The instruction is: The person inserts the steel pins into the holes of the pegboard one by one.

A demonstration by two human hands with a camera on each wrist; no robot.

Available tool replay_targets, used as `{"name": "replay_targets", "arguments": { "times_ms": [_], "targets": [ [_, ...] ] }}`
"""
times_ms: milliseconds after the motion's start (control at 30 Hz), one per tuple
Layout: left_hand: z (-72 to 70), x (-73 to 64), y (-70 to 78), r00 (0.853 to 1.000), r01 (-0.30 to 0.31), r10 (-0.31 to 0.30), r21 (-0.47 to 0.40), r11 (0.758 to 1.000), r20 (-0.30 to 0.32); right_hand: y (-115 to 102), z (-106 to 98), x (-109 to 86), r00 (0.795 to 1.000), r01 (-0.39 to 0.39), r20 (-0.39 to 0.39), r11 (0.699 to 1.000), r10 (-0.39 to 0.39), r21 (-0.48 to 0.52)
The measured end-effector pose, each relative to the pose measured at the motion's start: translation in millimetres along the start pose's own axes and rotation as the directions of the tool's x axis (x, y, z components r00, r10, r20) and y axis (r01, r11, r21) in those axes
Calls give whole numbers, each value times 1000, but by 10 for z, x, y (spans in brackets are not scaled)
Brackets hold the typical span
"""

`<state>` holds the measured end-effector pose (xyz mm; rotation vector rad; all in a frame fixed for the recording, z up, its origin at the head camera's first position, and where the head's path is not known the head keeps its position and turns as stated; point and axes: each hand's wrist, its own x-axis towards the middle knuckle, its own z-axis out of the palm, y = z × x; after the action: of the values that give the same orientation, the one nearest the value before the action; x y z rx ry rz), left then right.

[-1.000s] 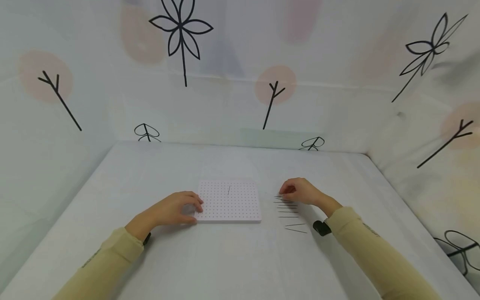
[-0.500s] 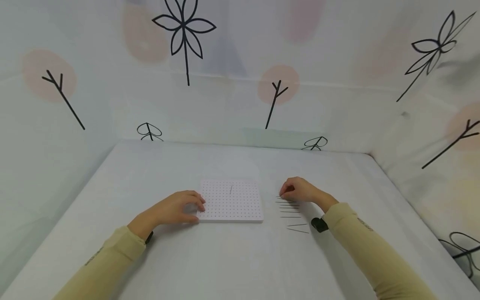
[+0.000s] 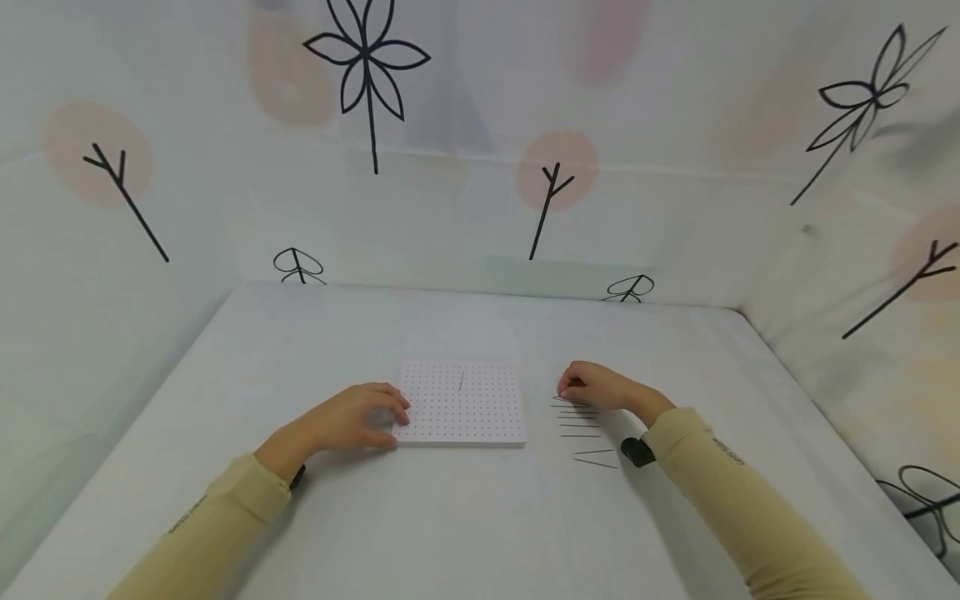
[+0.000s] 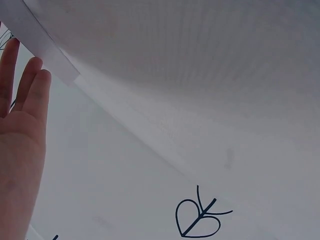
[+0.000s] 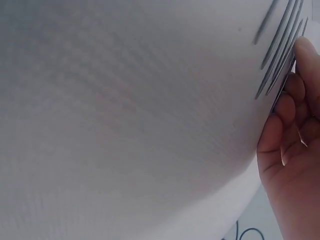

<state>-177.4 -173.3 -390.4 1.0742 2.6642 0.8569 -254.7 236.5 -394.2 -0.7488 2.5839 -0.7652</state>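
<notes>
A white pegboard (image 3: 491, 404) with a grid of small holes lies on the table, and one thin dark stick (image 3: 461, 381) stands in it near the far edge. My left hand (image 3: 348, 415) rests at the board's left side with relaxed fingers, fingertips over its edge; the left wrist view shows the extended fingers (image 4: 34, 95) against the board's side. To the right of the board, several thin dark metal sticks (image 3: 579, 425) lie in a row. At the row's far end, my right hand (image 3: 603, 387) pinches a thin stick, partly hidden by the fingers; the right wrist view shows thumb and curled fingers (image 5: 285, 107) along it.
A white cloth covers the table (image 3: 465, 525). Pale fabric walls (image 3: 442, 217) printed with black flowers and twigs enclose the back and both sides. Dark wrist devices (image 3: 637, 452) sit under both cuffs, the right one close to the nearest sticks.
My right hand has dipped slightly at the far end of the row, its fingers drawn closer together. The left hand stays at the board; the whole view shifted a little.
</notes>
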Motion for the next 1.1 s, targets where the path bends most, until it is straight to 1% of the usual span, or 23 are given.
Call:
{"name": "replay_targets", "arguments": {
  "times_ms": [133,233,367,467,567,700,867,967,1100],
  "targets": [
    [-1,-4,0,1000,7,-7,-1,1000,1,11,1,-1,1000,4,-17,1000,-4,-12],
    [3,-4,-4,1000,7,-7,0,1000,1,23,-1,-13,998,7,-56,1000,-8,-23],
    [7,-1,-8,1000,4,-4,4,1000,-2,30,1,-42,994,1,-111,1000,0,10],
    [8,2,-6,1000,6,-6,6,1000,-3,29,-2,-60,989,6,-151,1000,-2,23],
    [8,2,-2,1000,6,-6,7,1000,0,28,-8,-66,982,21,-187,1000,-20,4],
    [7,1,2,1000,-9,9,11,1000,-4,-1,-22,-59,973,44,-226,999,-42,1],
    [2,3,4,1000,-14,14,11,1000,-2,-84,-25,-48,970,50,-242,997,-36,53],
    [-2,-2,11,1000,1,-1,6,1000,6,-138,-16,-39,971,75,-233,993,-52,92],
    [-3,-12,13,1000,7,-7,11,1000,4,-213,0,-23,972,98,-227,986,-66,133]
  ]
}}
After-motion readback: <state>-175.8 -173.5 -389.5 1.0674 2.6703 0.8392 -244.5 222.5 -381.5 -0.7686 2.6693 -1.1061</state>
